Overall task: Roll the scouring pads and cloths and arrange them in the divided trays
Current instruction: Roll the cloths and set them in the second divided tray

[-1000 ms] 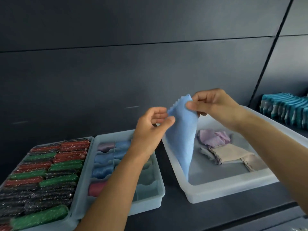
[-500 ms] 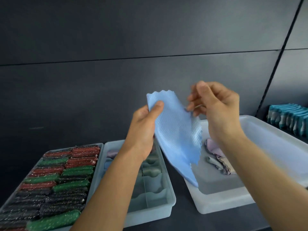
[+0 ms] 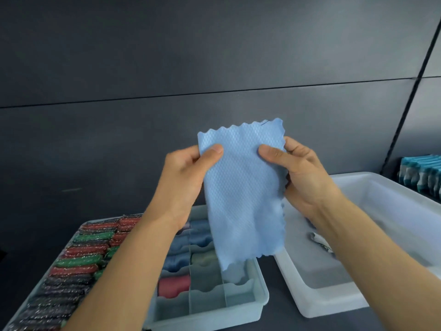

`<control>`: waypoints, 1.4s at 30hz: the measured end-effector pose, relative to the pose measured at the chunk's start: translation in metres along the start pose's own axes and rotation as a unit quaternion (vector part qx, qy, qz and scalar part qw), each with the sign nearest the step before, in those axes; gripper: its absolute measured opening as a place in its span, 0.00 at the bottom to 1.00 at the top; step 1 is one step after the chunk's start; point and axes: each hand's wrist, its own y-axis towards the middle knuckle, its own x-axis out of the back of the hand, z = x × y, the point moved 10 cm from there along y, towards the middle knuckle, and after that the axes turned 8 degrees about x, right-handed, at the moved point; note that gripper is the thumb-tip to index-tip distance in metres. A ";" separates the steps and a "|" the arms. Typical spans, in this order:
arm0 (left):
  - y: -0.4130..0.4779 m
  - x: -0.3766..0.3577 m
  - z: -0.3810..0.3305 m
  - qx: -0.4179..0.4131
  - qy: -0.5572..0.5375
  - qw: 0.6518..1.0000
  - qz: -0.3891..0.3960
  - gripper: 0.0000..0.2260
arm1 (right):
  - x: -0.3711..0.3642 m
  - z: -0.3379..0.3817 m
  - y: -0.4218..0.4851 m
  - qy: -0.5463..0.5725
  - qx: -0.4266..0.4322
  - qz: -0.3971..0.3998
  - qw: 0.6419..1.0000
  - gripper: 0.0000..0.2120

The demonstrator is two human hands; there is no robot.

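A light blue cloth with a wavy edge hangs flat in front of me, above the trays. My left hand pinches its upper left edge, thumb on the front. My right hand pinches the upper right edge the same way. Below the cloth lies a pale divided tray with rolled blue cloths and a rolled red cloth in its left compartments. Left of it, another tray holds rows of rolled red, green and dark scouring pads.
A large white bin stands at the right with a loose cloth inside, mostly hidden by my right forearm. A stack of teal items sits on a shelf at far right. A dark wall rises close behind.
The blue cloth went from hanging by one corner to spread flat between both hands. Both hands shifted to its upper edges and rose slightly.
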 end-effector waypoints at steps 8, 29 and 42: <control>-0.010 0.032 -0.015 -0.104 0.104 0.976 -0.159 0.06 | -0.012 0.033 -0.006 -0.327 0.198 -0.092 0.920 0.08; 0.008 0.021 -0.024 -0.092 0.060 0.993 -0.049 0.04 | -0.048 0.040 -0.001 -0.224 0.211 0.026 0.951 0.14; -0.011 -0.025 0.066 0.115 0.017 0.987 0.107 0.10 | -0.062 0.027 0.039 -0.220 0.093 0.100 0.966 0.16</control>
